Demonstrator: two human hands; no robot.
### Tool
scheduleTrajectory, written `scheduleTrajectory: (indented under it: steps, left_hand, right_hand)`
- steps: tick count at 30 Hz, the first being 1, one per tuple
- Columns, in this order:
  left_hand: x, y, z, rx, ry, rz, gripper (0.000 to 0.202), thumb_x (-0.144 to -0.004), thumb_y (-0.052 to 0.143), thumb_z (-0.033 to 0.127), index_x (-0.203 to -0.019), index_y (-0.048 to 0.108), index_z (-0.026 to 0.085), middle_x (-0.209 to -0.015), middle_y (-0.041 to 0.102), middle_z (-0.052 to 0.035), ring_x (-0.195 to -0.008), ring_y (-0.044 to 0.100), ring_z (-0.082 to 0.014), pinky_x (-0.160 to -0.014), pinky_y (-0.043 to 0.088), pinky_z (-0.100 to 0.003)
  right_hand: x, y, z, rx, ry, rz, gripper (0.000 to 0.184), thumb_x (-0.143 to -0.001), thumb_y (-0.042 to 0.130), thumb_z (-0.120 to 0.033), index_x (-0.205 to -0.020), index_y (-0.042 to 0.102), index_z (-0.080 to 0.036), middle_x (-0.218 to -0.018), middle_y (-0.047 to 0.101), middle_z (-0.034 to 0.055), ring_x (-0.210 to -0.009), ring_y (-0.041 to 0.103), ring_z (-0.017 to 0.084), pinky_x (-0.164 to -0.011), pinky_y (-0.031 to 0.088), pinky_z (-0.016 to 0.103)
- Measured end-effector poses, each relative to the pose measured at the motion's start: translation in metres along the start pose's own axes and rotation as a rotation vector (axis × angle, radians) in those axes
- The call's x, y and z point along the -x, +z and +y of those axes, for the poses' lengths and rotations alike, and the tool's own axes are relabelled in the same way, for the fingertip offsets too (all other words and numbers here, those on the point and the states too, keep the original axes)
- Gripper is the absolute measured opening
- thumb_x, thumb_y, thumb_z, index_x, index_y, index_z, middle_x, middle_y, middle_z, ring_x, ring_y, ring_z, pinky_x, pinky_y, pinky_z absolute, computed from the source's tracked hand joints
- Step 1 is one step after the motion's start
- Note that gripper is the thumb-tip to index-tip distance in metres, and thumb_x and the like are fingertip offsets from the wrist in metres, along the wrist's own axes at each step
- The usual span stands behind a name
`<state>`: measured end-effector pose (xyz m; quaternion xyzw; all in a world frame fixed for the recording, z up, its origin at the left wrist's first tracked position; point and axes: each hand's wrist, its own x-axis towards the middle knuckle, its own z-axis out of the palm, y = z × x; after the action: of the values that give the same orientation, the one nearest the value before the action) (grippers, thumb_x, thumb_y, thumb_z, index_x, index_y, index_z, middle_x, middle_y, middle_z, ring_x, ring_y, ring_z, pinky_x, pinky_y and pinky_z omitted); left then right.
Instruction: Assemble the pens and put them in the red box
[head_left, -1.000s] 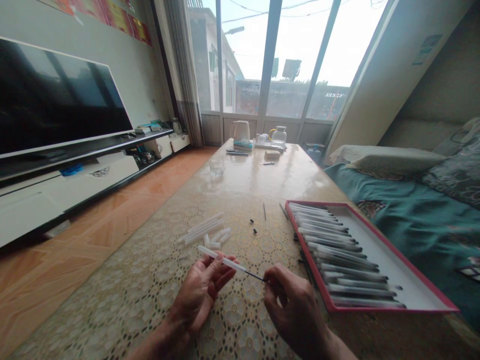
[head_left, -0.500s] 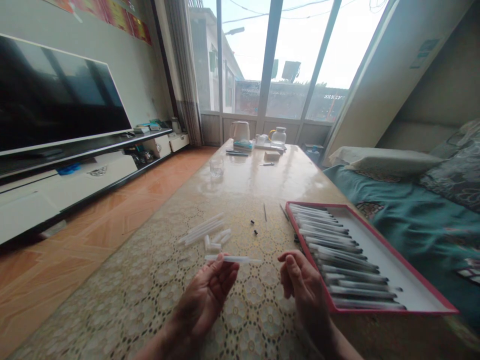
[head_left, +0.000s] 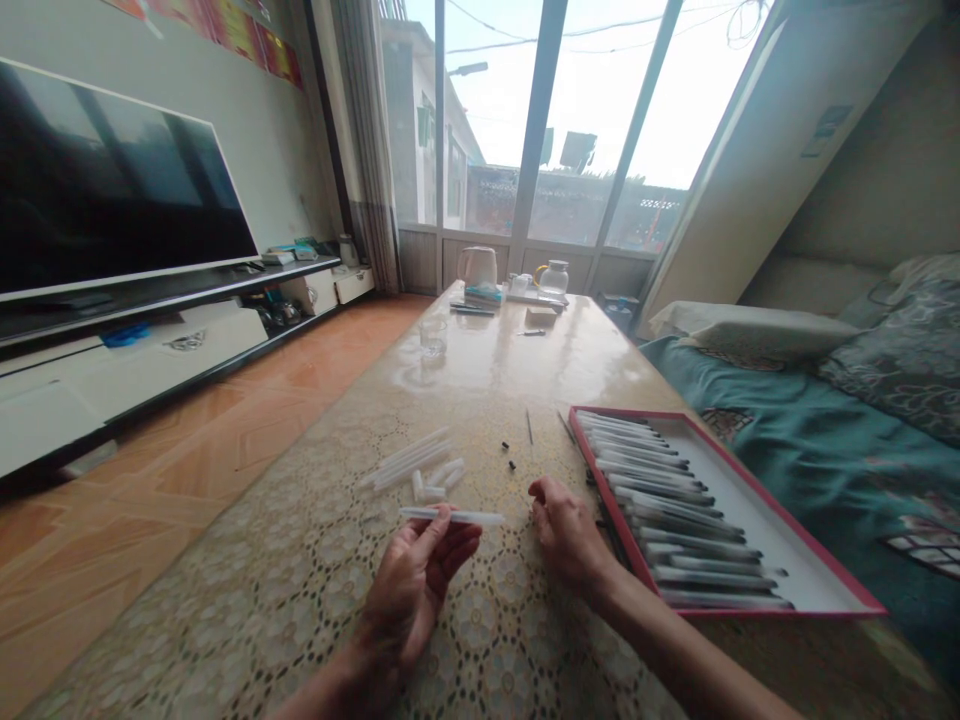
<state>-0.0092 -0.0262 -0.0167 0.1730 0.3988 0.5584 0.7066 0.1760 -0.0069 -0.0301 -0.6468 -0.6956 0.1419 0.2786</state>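
In the head view my left hand (head_left: 420, 570) pinches a translucent white pen barrel (head_left: 480, 518) between thumb and fingers, lengthwise from left to right above the table. My right hand (head_left: 570, 530) hovers to its right, back up, fingers curled; whatever they may hold is hidden. Beyond the hands lie two small black plugs (head_left: 512, 465) and a thin pen refill (head_left: 529, 428). Several clear pen tubes (head_left: 409, 460) and short white caps (head_left: 430, 493) are grouped behind the held barrel.
A red-rimmed box (head_left: 806, 520) of several black-tipped pens stands at the right. Farther back on the patterned table (head_left: 480, 650) are a drinking glass (head_left: 433, 338), a glass jug (head_left: 553, 277) and a kettle-like object (head_left: 478, 268). A bed or sofa (head_left: 772, 410) borders the right.
My right hand has moved left and turned its back upward, with more forearm showing. My left hand still holds the barrel, now slightly farther left and a little tilted.
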Motion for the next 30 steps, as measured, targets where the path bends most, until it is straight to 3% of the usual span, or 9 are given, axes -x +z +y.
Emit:
scheduleTrajectory:
  steps: [7,11,17,20,24,30]
  left_hand:
    - [-0.002,-0.001,0.0,-0.015,0.008,-0.05,0.006,-0.074,0.067,0.016,-0.076,0.061,0.015,-0.069,0.072,-0.0059,-0.065,0.069,-0.0156,-0.065,0.056,-0.025]
    - [-0.001,-0.003,0.0,-0.022,0.02,-0.056,0.008,-0.073,0.069,0.018,-0.076,0.062,0.015,-0.07,0.072,-0.0059,-0.065,0.069,-0.0159,-0.065,0.056,-0.025]
    - [-0.002,-0.003,0.0,-0.043,0.014,-0.052,0.01,-0.072,0.069,0.018,-0.077,0.061,0.015,-0.07,0.072,-0.0057,-0.067,0.069,-0.0163,-0.068,0.056,-0.026]
    - [-0.002,-0.003,-0.002,-0.062,0.012,-0.079,0.011,-0.073,0.068,0.019,-0.079,0.06,0.015,-0.071,0.072,-0.0066,-0.068,0.069,-0.0172,-0.069,0.055,-0.027]
    - [0.001,-0.001,-0.006,-0.096,-0.001,-0.125,0.013,-0.074,0.068,0.021,-0.08,0.059,0.015,-0.073,0.073,-0.008,-0.071,0.07,-0.0186,-0.071,0.055,-0.029]
    - [0.003,0.003,-0.008,-0.118,-0.012,-0.17,0.013,-0.073,0.069,0.021,-0.08,0.06,0.014,-0.073,0.073,-0.0081,-0.071,0.069,-0.0191,-0.072,0.055,-0.031]
  right_hand:
    - [-0.048,0.008,-0.004,0.055,-0.033,-0.027,0.023,-0.082,0.046,-0.01,-0.098,0.06,-0.017,-0.093,0.059,0.0092,-0.079,0.058,0.017,-0.067,0.038,0.024]
    - [-0.054,0.012,-0.004,0.022,-0.031,-0.009,0.016,-0.079,0.048,-0.009,-0.081,0.061,-0.017,-0.083,0.059,0.007,-0.071,0.057,0.016,-0.064,0.037,0.024]
    - [-0.019,-0.001,-0.003,-0.143,0.006,0.055,0.006,-0.077,0.051,-0.017,-0.072,0.053,-0.018,-0.067,0.056,0.0014,-0.064,0.055,0.015,-0.059,0.04,0.024]
    - [0.013,-0.01,-0.009,-0.287,0.029,0.025,0.008,-0.083,0.047,-0.023,-0.08,0.052,-0.018,-0.066,0.058,0.0001,-0.059,0.058,0.013,-0.054,0.043,0.021]
    - [0.046,-0.013,-0.018,-0.744,0.121,-0.009,0.018,-0.083,0.053,-0.033,-0.088,0.054,-0.016,-0.066,0.059,0.0006,-0.057,0.057,0.012,-0.052,0.045,0.021]
    - [0.056,-0.008,-0.019,-0.88,0.152,0.013,0.024,-0.079,0.061,-0.039,-0.084,0.058,-0.016,-0.062,0.058,-0.0003,-0.056,0.057,0.013,-0.051,0.043,0.022]
